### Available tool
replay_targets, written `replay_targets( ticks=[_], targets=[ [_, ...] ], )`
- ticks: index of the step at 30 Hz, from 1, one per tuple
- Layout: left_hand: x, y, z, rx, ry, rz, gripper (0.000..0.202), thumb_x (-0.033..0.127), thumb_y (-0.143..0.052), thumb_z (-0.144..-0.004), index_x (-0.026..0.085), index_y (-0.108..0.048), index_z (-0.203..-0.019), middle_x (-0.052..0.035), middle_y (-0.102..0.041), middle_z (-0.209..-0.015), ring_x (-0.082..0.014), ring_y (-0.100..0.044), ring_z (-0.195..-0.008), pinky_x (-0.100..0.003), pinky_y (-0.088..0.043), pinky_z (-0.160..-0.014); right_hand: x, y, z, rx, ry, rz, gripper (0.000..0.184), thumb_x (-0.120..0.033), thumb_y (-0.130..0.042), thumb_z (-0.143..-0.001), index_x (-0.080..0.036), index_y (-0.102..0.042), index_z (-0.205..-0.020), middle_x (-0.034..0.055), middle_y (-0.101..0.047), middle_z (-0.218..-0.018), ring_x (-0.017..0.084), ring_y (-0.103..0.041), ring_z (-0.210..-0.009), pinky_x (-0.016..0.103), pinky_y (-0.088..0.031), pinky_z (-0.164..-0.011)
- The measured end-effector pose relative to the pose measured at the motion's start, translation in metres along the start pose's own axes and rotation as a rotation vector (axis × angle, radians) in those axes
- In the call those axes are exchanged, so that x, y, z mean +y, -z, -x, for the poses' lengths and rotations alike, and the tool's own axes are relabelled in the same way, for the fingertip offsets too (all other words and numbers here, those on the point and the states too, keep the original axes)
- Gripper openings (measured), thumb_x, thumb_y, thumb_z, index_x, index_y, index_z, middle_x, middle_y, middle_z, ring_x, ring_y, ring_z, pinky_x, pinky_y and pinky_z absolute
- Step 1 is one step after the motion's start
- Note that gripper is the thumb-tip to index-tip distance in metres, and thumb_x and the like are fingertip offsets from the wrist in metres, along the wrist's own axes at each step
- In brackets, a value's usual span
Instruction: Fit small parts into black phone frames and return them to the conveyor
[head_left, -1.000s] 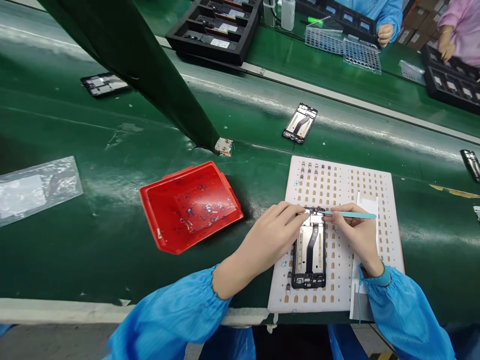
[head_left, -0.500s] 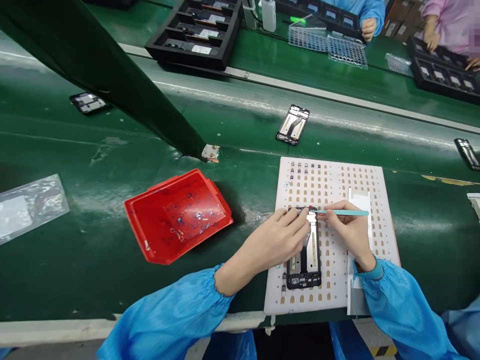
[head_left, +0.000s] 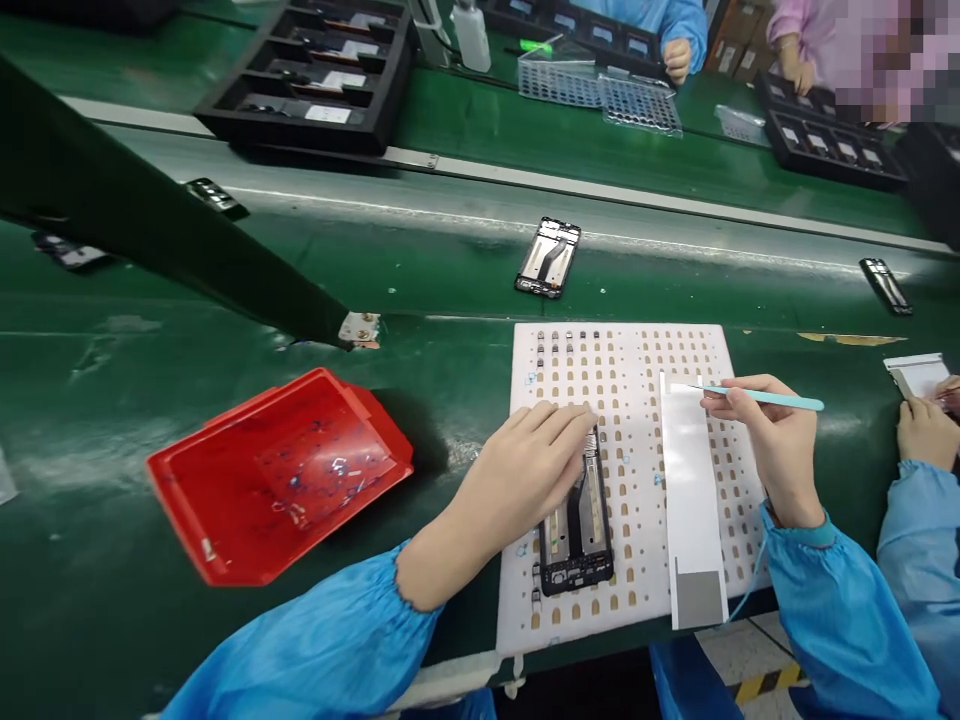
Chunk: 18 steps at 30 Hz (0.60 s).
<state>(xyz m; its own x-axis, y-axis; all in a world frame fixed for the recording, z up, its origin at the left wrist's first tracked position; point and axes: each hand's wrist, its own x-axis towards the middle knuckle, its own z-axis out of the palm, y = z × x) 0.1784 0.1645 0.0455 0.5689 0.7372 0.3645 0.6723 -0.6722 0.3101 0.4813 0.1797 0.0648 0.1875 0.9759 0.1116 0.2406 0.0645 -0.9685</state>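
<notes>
My left hand [head_left: 536,455] is closed over the upper end of a black phone frame [head_left: 576,572], its fingers bent across the top edge. The frame lies on a white board [head_left: 634,520] with rows of small slots; its upper part is hidden under my fingers. Pinched in my right hand [head_left: 776,435] is a pair of light-blue tweezers [head_left: 787,400]. Their tip points left, over the upper end of a white backing strip [head_left: 691,500] lying on the board. Whether the tip touches the strip, I cannot tell. Small metal parts [head_left: 555,340] sit in some slots.
Left of the board stands a red bin [head_left: 262,480] with small scraps. A dark green post [head_left: 247,260] slants across the left. Another phone frame [head_left: 549,258] lies beyond the board. At far right, a co-worker's hand [head_left: 926,430] is near another strip. Black trays [head_left: 315,90] stand behind.
My right hand with the tweezers has moved away from the phone frame's top, rightward to the white strip. My left hand stays on the frame. The whole view has shifted.
</notes>
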Motion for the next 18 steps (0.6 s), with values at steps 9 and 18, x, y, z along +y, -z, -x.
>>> replay_targets(
  ticks=[9, 18],
  targets=[
    [0.005, -0.054, -0.072, -0.146, -0.203, 0.06, 0.034, 0.028, -0.055, -0.107, 0.018, -0.065, -0.137, -0.0135, -0.055, -0.159, -0.0314, -0.058, -0.112, -0.049, -0.053, -0.093, 0.039, -0.003, -0.029, -0.119, -0.092, -0.03, 0.039, -0.056, -0.092, -0.085, -0.021, -0.078, -0.093, 0.0069, -0.082, -0.088, 0.027, -0.084, -0.079, 0.034, -0.072, -0.072],
    [0.002, -0.058, -0.07, -0.161, -0.199, 0.071, 0.036, 0.029, -0.054, -0.107, 0.021, -0.065, -0.141, -0.0123, -0.054, -0.16, -0.0302, -0.055, -0.11, -0.048, -0.051, -0.094, 0.039, -0.005, -0.025, -0.121, -0.105, -0.026, 0.045, -0.061, -0.091, -0.083, -0.02, -0.076, -0.092, 0.0071, -0.082, -0.088, 0.028, -0.084, -0.081, 0.037, -0.072, -0.075]
  ],
)
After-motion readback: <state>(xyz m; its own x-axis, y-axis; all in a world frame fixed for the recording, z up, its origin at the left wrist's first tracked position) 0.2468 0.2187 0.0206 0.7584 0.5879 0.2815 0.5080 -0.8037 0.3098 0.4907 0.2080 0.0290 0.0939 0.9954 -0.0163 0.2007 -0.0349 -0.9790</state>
